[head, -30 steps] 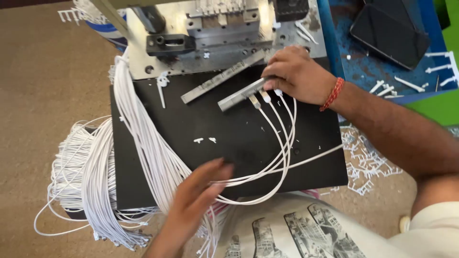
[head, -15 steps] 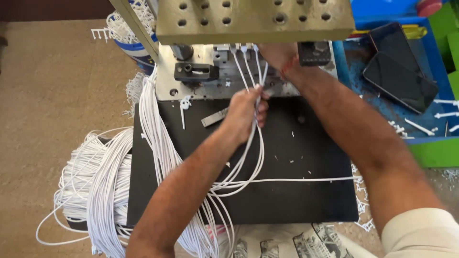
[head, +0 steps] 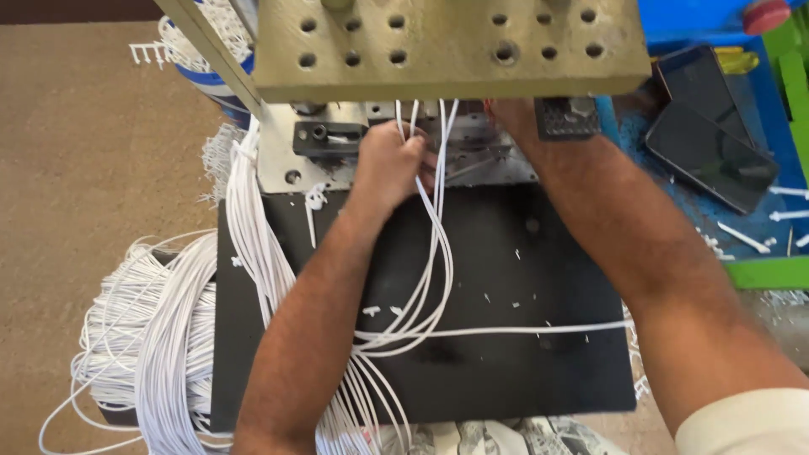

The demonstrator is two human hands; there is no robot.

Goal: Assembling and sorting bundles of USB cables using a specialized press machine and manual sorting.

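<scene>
Here my left hand has its grip closed around the thin white plastic-coated wires, which run lengthwise away from me, ends up in the grey metal press fixture under the drilled tan steel plate. My right hand reaches in beside them, half hidden; its grip I cannot tell. The left is nearer the wires.
</scene>
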